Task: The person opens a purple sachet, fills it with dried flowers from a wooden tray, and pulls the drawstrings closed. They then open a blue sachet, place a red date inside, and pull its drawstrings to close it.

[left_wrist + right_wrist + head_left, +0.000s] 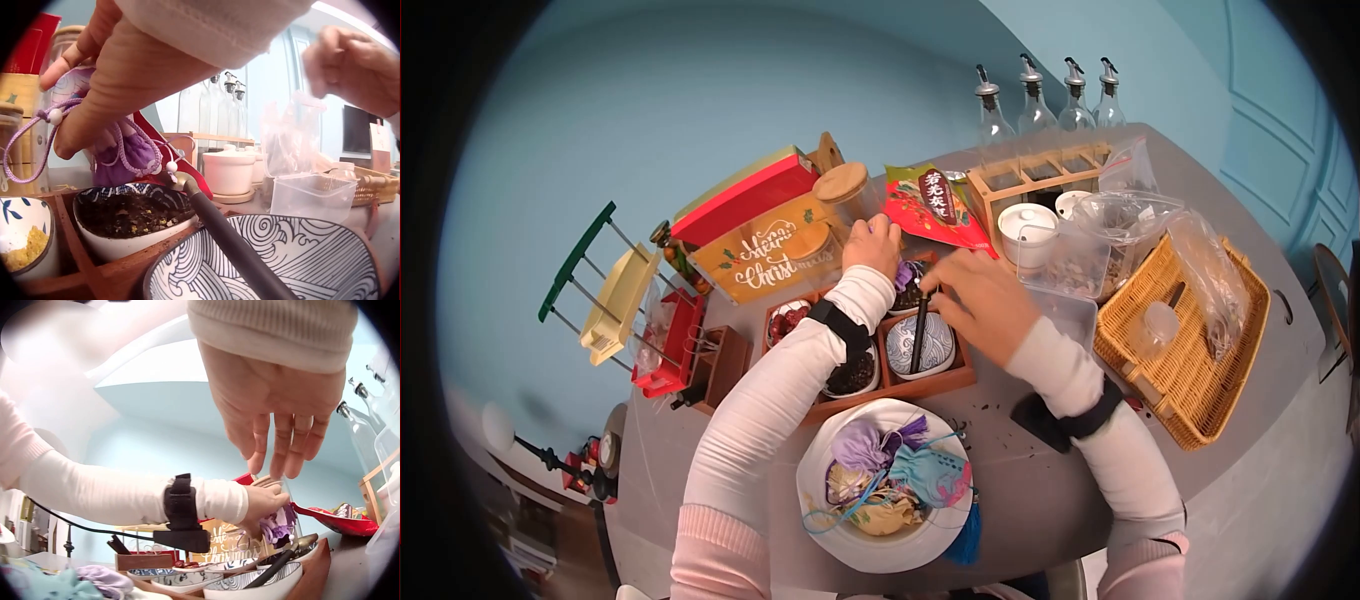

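Observation:
My left hand (872, 248) grips a purple drawstring pouch (119, 164) whose cords and white beads hang loose. The pouch is close over a bowl of dark dried herbs (128, 215). A spoon (232, 242) with a dark handle lies slantwise, its metal end at the rim of the herb bowl and its handle over a blue-and-white wave-patterned bowl (937, 348). Above and right of the spoon, my right hand (985, 300) is raised with its fingers loosely extended, holding nothing. Both bowls sit in a divided wooden tray (955, 380).
A white plate (820, 535) of tasselled pouches stands in front. Other tray bowls hold red dried fruit (785, 320) and yellow bits (30, 250). Behind lie a red packet (935, 205) and a lidded jar (843, 185). Plastic boxes (1060, 315) and a wicker basket (1115, 335) are at right.

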The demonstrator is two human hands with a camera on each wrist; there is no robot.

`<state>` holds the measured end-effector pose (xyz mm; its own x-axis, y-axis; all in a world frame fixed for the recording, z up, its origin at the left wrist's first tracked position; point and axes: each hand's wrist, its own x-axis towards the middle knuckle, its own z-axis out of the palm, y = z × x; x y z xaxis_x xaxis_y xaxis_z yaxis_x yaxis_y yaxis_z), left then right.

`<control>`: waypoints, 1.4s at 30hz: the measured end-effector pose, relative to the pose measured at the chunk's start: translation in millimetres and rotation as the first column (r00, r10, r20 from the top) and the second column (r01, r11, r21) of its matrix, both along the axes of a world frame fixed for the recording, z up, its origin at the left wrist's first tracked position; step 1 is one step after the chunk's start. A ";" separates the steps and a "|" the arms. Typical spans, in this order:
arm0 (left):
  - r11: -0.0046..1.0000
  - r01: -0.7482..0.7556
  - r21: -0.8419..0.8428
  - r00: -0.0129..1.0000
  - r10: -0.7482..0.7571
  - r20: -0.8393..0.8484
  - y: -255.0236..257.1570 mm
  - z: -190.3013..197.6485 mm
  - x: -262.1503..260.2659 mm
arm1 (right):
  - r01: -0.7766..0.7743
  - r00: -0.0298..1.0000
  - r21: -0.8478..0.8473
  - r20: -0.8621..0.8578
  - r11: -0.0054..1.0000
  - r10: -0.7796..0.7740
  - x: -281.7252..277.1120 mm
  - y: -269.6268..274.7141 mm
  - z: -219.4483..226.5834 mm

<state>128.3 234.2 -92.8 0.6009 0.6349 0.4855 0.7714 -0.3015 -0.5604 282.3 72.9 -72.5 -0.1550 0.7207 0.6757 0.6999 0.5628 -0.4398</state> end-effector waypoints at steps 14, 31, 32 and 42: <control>0.986 0.147 0.079 0.988 -0.150 0.037 -3.4 5.5 -5.1 | 0.176 0.973 -0.220 0.188 0.960 -0.135 -22.7 81.3 -43.1; 0.967 0.231 0.111 0.970 -0.237 0.048 -8.7 15.1 -11.9 | 0.147 0.969 -0.171 -0.174 0.974 -0.176 -34.1 93.2 -52.7; 0.967 0.229 0.112 0.971 -0.236 0.047 -9.1 15.1 -12.1 | 0.145 0.969 -0.170 -0.175 0.975 -0.174 -34.1 94.2 -52.7; 0.967 0.233 0.107 0.971 -0.238 0.036 -7.0 16.4 -13.3 | 0.015 0.916 -0.163 -0.394 0.987 -0.079 -30.7 100.0 -50.5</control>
